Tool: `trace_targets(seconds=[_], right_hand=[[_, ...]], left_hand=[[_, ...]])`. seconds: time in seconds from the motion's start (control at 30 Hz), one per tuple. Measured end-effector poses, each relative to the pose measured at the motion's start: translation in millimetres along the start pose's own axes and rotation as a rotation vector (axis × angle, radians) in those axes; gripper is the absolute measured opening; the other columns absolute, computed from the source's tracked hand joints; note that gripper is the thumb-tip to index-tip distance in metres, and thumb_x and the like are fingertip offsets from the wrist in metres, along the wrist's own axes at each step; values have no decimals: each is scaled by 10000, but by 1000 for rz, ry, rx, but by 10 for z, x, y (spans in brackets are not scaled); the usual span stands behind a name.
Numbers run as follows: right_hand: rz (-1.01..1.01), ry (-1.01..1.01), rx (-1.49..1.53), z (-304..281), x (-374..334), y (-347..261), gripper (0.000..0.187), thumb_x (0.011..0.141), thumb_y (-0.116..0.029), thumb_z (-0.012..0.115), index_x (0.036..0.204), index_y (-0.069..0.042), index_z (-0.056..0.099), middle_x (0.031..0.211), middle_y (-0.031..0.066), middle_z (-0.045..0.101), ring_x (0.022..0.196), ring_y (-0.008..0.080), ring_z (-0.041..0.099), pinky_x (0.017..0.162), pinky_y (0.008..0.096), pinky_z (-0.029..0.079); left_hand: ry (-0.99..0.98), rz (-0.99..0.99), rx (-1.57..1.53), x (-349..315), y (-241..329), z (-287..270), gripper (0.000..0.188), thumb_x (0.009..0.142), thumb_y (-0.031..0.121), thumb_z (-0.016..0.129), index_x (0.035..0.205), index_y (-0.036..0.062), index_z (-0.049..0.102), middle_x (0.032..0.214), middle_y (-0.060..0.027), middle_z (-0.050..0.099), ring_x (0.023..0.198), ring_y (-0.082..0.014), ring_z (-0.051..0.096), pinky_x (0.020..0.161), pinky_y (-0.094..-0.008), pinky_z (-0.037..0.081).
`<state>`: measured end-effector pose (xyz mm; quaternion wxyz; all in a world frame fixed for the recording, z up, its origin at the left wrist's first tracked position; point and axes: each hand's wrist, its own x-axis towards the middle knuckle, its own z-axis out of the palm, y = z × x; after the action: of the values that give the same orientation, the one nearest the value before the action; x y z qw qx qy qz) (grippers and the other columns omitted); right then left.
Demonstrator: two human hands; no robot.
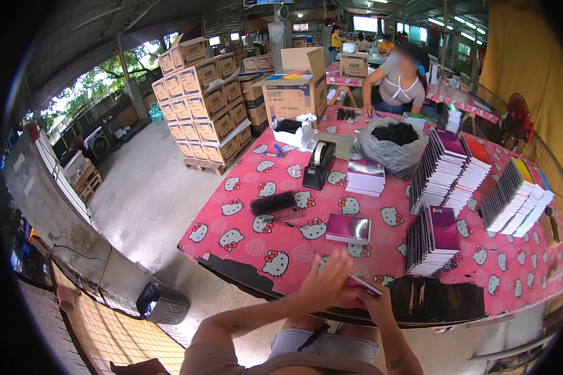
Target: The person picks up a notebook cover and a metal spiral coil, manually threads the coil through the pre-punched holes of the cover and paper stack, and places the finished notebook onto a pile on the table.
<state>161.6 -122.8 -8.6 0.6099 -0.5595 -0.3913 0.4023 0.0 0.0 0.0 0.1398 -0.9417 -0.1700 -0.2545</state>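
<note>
Close to the table's near edge, my right hand (pixel 376 306) grips a small purple-covered notebook (pixel 364 286) by its right side. My left hand (pixel 327 284) is slightly blurred, its fingers stretched out flat beside the notebook's left side; whether it touches the cover I cannot tell. Just beyond lies a short stack of purple notebooks (pixel 348 229). Black plastic binding coils (pixel 273 203) lie loose to the left of that stack. Right of my hands stands a tall pile of spiral-bound purple notebooks (pixel 441 240).
A black tape dispenser (pixel 319 164), a plastic bag of black coils (pixel 391 150) and more notebook stacks (pixel 441 162) occupy the pink patterned table (pixel 244 219). Across it sits a co-worker (pixel 400 84). Cartons (pixel 200 106) are piled on a pallet at left; a bin (pixel 162 303) stands nearby.
</note>
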Motion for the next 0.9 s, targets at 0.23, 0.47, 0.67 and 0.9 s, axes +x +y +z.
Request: trace_targets(seconds=[0.23, 0.47, 0.67, 0.9], right_hand=[[-19, 10, -77, -136, 20, -14, 269, 897, -51, 698, 1157, 20, 691, 914, 22, 691, 829, 84, 595, 745, 245, 486], [-20, -24, -118, -103, 5, -74, 260, 893, -40, 698, 1145, 21, 691, 936, 32, 704, 855, 89, 613, 781, 254, 503], [-56, -29, -168, -116, 108, 103, 279, 878, -58, 720, 1146, 13, 691, 939, 38, 707, 855, 92, 609, 756, 257, 488], [-74, -99, -197, -122, 189, 454, 334, 858, -32, 699, 1187, 14, 672, 1018, 99, 726, 943, 136, 641, 851, 288, 506]], left_hand=[[-157, -27, -124, -70, 212, -61, 847, 907, 620, 506, 1424, -45, 416, 1501, -261, 394, 1404, -392, 375, 1091, -650, 268], [47, 64, -309, -454, 389, 169, 839, 920, 619, 475, 1435, -39, 408, 1498, -255, 399, 1421, -402, 350, 1106, -658, 235], [-128, 48, -203, -109, 243, 75, 849, 937, 630, 450, 1446, -48, 394, 1523, -247, 374, 1451, -395, 302, 1125, -648, 202], [-78, -13, -218, 84, 226, 77, 845, 928, 624, 470, 1455, -33, 394, 1535, -236, 357, 1453, -390, 293, 1141, -647, 161]])
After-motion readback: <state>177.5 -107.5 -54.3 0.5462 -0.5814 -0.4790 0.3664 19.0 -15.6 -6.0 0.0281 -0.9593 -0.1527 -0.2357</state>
